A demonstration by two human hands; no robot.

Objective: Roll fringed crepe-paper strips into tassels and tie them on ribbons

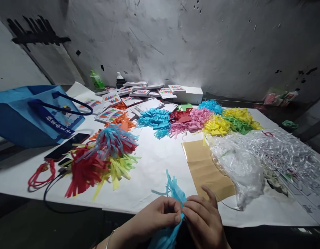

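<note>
At the front edge of the table, my left hand (161, 212) pinches a strip of light blue fringed tissue paper (175, 192) between thumb and fingers. My right hand (205, 218) closes on the same paper from the other side, its fingertips meeting the left ones and one finger raised. Cut fringes stick up above the hands, and the rest of the paper hangs below them. Finished-looking tassels in red, blue and pink (108, 145) and a yellow-green tassel (121, 167) lie to the left. My palms hide part of the gripped spot.
Tissue bundles in blue (156, 121), pink (191, 119) and yellow (218, 124) line the back. A brown paper sheet (204, 169), clear plastic bag (240, 166) and silver tinsel (286, 148) lie right. Left are a blue bag (25, 114), a phone (68, 147) and red cord (42, 176).
</note>
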